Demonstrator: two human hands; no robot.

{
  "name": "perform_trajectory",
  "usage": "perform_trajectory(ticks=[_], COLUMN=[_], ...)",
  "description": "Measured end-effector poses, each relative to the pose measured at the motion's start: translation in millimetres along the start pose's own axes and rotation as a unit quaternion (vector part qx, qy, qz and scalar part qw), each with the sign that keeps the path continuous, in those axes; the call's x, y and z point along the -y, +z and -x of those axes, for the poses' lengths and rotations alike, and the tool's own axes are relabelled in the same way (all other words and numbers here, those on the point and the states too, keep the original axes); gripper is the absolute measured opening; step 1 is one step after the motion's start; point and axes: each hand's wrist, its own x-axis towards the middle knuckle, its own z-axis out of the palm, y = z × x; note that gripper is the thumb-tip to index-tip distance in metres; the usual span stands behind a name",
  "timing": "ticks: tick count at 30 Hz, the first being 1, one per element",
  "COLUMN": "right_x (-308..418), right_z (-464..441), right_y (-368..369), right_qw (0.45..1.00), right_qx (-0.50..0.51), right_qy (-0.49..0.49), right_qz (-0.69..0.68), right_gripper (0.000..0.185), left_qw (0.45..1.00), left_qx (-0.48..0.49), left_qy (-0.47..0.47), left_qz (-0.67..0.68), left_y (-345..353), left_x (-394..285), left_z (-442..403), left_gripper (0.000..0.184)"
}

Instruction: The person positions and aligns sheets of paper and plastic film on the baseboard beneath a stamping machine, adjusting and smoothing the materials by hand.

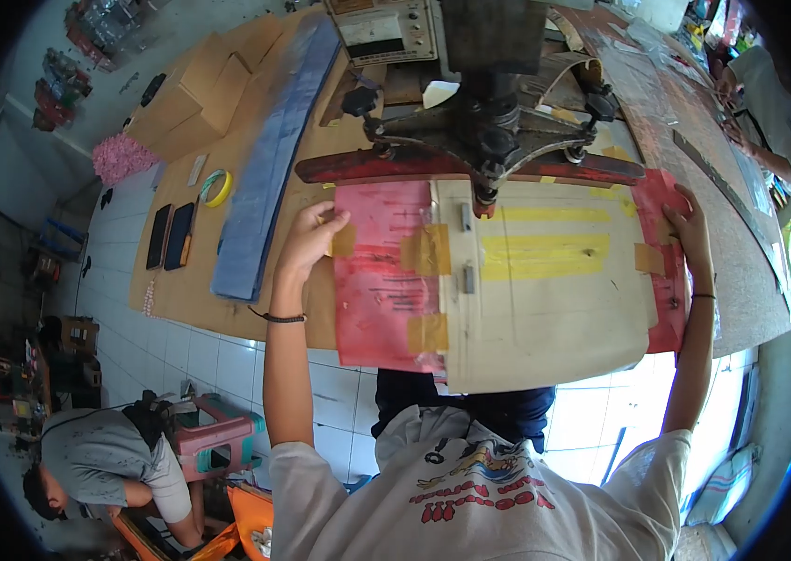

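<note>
A flat tan board (554, 323) with red side panels (381, 299) lies under the press head, its near edge overhanging the table toward my body. Brown tape joins the panels to the board, and yellow strips and two small metal pieces sit on its face. My left hand (313, 236) grips the left red panel at its outer edge, thumb on top and some fingers hidden. On the other side, my right hand (692, 229) holds the right red panel's edge. Just beyond the board hangs the press head (494, 140), with a red bar across it.
A long blue sheet stack (274, 168), yellow tape roll (217, 189), two phones (178, 236) and cardboard boxes (194, 98) are on the left. A control box (381, 33) stands behind. One person (110, 458) bends at lower left; another person (769, 103) works at far right.
</note>
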Motion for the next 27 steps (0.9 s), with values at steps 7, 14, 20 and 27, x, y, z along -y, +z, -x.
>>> perform_trajectory(ticks=[7,14,20,27], right_x=[17,17,27,49], right_z=[-23,-36,-24,-14], right_y=[29,39,38,25], right_qw=[0.999,0.999,0.999,0.990], right_qx=[-0.017,-0.007,0.018,0.113], right_qy=[-0.004,-0.010,0.020,0.040], right_qz=[0.041,0.041,0.046,0.079], right_gripper=[0.056,0.060,0.061,0.058], left_qw=[0.995,0.994,0.997,0.992], left_qx=[-0.089,-0.010,-0.051,-0.049], left_qy=[0.033,0.015,0.049,0.089], left_qz=[-0.037,0.106,0.039,-0.073], left_y=[-17,-36,-47,-51], left_x=[12,4,15,18], left_z=[-40,-31,-53,-44], left_gripper=[0.032,0.028,0.022,0.025])
